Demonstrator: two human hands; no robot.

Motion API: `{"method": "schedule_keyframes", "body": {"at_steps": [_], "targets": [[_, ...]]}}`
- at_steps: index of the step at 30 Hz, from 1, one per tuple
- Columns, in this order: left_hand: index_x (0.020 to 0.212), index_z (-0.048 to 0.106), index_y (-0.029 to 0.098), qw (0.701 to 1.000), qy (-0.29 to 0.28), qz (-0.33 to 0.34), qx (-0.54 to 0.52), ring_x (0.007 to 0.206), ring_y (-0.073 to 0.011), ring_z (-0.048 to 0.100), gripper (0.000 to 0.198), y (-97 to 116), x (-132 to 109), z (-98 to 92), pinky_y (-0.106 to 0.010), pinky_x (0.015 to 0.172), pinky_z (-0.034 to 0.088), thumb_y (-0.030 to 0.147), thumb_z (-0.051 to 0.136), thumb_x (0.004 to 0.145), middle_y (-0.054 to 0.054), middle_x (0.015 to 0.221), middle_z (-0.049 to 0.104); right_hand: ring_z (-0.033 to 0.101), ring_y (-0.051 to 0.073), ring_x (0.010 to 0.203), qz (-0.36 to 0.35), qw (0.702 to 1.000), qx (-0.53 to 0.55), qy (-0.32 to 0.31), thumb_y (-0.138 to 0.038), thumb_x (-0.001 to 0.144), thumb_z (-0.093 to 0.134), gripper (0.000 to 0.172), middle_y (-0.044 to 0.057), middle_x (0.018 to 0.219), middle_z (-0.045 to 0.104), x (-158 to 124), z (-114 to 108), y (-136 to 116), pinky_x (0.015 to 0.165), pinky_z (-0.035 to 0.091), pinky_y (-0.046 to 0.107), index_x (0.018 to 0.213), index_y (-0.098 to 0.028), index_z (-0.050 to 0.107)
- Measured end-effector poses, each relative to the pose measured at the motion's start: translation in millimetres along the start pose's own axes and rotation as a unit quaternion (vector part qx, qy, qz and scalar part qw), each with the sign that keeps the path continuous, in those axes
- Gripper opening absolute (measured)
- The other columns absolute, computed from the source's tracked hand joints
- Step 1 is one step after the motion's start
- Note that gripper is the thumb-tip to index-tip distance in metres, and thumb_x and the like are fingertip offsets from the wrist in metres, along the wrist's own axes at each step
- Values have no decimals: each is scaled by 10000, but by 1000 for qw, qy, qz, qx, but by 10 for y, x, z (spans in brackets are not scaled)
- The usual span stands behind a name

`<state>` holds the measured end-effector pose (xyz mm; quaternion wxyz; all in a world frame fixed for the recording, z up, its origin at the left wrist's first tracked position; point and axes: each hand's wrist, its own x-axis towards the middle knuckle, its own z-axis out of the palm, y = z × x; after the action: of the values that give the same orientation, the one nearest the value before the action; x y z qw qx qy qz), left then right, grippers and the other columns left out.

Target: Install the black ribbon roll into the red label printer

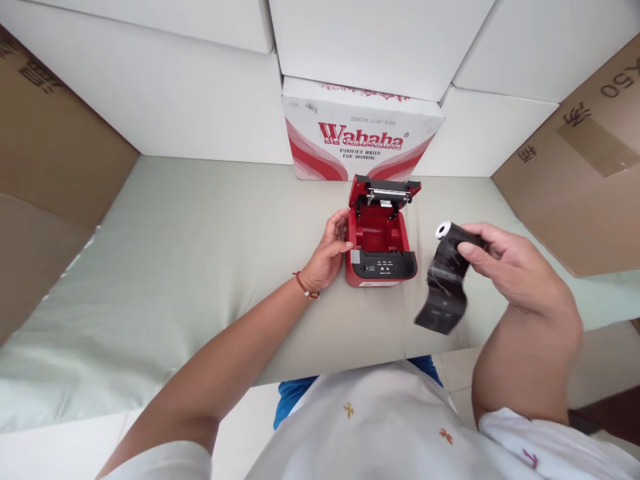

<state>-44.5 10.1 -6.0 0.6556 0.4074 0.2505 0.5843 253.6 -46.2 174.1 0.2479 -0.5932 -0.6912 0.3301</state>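
Note:
A red and black receipt printer (381, 265) stands on the cloth-covered table with its lid (385, 190) raised, and its red paper bay shows nothing inside. My left hand (333, 250) holds the printer's left side, thumb at the rim and fingers against the wall. Off to the right of the printer, my right hand (505, 257) is closed around a small roll of black-faced paper (449, 280) with a white core end. A loose strip of that paper hangs down from the roll toward the table. Some right-hand fingers are hidden behind the roll.
Behind the printer stands a white and red Wahaha water carton (363, 143), against stacked white boxes (210, 87). Brown cardboard boxes flank the table at left (55, 153) and right (585, 180). Pale green cloth (210, 233) covers the tabletop, whose front edge lies near my body.

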Motion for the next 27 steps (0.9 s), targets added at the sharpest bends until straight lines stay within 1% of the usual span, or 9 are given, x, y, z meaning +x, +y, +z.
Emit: {"method": "schedule_keyframes", "body": {"at_steps": [5,9,13,16,19,22,24,25,27], "targets": [[1439,608,370,1000,11,-4,-12,1687,-312,327,672,23,-26,25,-542,1421,229,407,841,810,-8,1700,517,713,244,816,56,991,-81,-91,-572,965,652,395,72,968,808,131,261,554,743,574,378,1115,-222,754],[1453,595,373,1000,5,8,2,1666,-308,359,677,35,-50,41,-528,1405,260,505,853,840,-23,1700,509,686,209,747,59,993,-105,-12,-533,970,613,496,112,1142,824,181,455,715,751,575,386,1300,-185,739],[1454,592,378,1000,0,14,16,1629,-310,408,687,36,-47,40,-522,1371,309,492,867,835,-23,1675,535,728,242,846,71,978,-172,89,-453,1000,570,463,130,1259,813,155,295,884,892,595,444,1337,-205,767],[1444,601,377,1000,3,13,18,1616,-313,423,683,37,-37,34,-519,1355,328,451,872,821,-20,1659,554,756,305,982,81,957,-273,47,-345,949,602,406,144,1259,807,151,232,1061,972,584,485,1268,-203,809],[1437,604,378,1000,3,9,16,1612,-310,430,700,45,-34,30,-512,1354,328,417,882,796,-15,1649,564,753,342,1129,80,953,-291,8,-283,913,613,437,149,1276,801,135,285,1187,1013,576,485,1299,-197,801],[1431,606,374,1000,8,8,15,1609,-312,433,708,57,-38,32,-513,1347,342,401,889,782,-18,1651,562,761,345,1133,76,960,-268,-6,-321,920,628,392,137,1268,813,33,202,1180,1013,584,490,1249,-221,817],[1430,601,374,1000,10,10,20,1614,-315,427,708,57,-41,39,-513,1340,354,411,890,784,-21,1659,553,775,334,1046,63,973,-219,-38,-429,922,683,336,107,1205,838,-98,-10,1068,956,609,487,1172,-266,837],[1433,594,377,1000,10,10,25,1615,-315,426,704,53,-43,44,-512,1336,361,422,887,794,-21,1665,545,777,322,974,50,979,-188,-60,-504,913,716,337,93,1162,848,-172,-145,973,898,624,479,1137,-289,846],[1447,575,389,999,10,12,37,1610,-315,432,691,33,-47,56,-514,1324,375,451,873,827,-21,1675,530,693,258,678,31,982,-166,-88,-674,881,763,448,85,979,839,-302,-403,712,626,586,432,1148,-329,866]]}}
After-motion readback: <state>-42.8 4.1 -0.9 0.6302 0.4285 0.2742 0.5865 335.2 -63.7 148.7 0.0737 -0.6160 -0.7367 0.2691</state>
